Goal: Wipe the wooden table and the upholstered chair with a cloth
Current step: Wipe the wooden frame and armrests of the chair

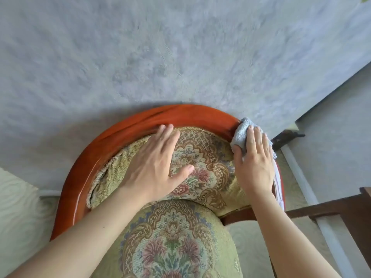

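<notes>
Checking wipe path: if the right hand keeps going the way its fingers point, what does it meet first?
Likely the grey textured wall just past the glossy orange-red wooden chair frame; right hand presses the light blue cloth there. Depth unclear.

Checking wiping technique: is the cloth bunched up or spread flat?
Bunched up. The grey cloth sits as a thick wad under the right hand, pressed against the chair's wooden frame; a loose end trails under the wrist.
</notes>
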`<control>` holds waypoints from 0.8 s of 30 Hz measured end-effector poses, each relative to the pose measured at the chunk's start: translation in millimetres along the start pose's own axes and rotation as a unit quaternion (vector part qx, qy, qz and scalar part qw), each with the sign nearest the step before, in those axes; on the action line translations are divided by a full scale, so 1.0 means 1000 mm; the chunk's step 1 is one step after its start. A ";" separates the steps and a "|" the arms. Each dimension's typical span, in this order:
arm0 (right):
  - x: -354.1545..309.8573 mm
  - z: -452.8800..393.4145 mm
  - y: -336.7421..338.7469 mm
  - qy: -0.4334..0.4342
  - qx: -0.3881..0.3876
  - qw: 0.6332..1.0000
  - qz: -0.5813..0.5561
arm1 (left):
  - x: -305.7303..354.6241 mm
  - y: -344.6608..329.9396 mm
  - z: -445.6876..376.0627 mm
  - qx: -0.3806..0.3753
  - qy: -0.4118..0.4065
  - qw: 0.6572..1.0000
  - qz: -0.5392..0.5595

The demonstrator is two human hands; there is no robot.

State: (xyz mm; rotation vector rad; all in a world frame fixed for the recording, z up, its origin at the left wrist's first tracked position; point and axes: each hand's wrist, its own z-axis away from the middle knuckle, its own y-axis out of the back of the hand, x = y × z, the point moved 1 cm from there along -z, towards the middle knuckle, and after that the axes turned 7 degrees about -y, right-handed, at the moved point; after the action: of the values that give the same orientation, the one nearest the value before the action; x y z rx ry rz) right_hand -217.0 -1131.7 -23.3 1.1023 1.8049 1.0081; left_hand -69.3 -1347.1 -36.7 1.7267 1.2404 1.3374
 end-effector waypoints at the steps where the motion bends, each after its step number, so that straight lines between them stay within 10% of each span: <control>1: 0.005 0.002 -0.001 0.000 0.000 1.000 0.002 | 0.006 -0.004 -0.009 -0.010 -0.023 1.000 -0.014; 15: 0.024 -0.015 -0.003 0.043 -0.040 0.998 -0.038 | 0.077 -0.047 -0.120 -0.041 -0.184 0.973 -0.131; 24: 0.085 0.052 -0.006 -0.156 -0.019 0.983 -0.096 | 0.121 -0.081 -0.141 -0.096 -0.301 0.935 -0.160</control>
State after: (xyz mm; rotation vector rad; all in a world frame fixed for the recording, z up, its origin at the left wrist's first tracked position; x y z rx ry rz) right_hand -199.4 -1043.7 -66.8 0.9820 1.5952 0.7082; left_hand -222.4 -1215.3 -21.6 1.5445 0.9414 0.6374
